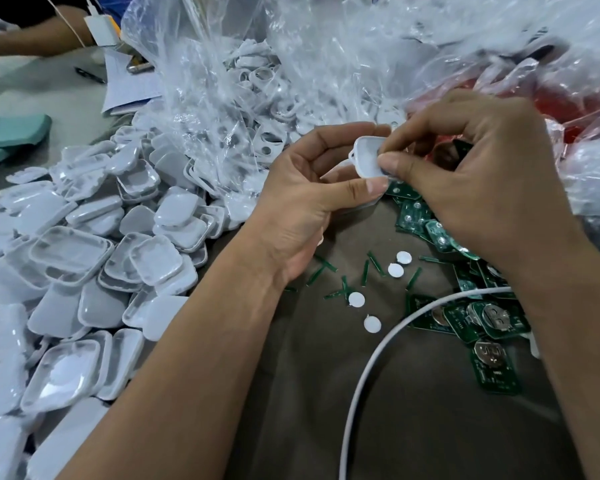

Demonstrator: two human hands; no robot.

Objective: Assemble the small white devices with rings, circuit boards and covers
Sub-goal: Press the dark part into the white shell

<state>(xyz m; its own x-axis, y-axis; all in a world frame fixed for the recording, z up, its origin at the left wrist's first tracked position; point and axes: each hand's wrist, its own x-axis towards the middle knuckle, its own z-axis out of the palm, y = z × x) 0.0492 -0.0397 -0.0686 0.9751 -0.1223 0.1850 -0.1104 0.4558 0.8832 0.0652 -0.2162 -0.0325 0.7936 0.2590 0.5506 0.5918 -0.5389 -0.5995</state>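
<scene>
Both hands meet above the middle of the table on one small white device shell (pixel 369 155). My left hand (pixel 312 195) grips it between thumb and index finger from the left. My right hand (pixel 471 181) pinches its right side with curled thumb and fingers, hiding part of the shell. White covers (pixel 94 258) lie in a big heap at the left. Green circuit boards (pixel 478 320) with coin cells lie under and beside my right wrist. Small white round discs (pixel 395 270) and green board strips (pixel 368 268) are scattered on the dark cloth between my arms.
A clear plastic bag (pixel 243 84) full of white ring parts rises behind the hands, with a red bag (pixel 499 95) at the right. A white cable (pixel 388 341) curves across the dark cloth in front. Another person's arm (pixel 25 36), a charger and papers sit at the far left.
</scene>
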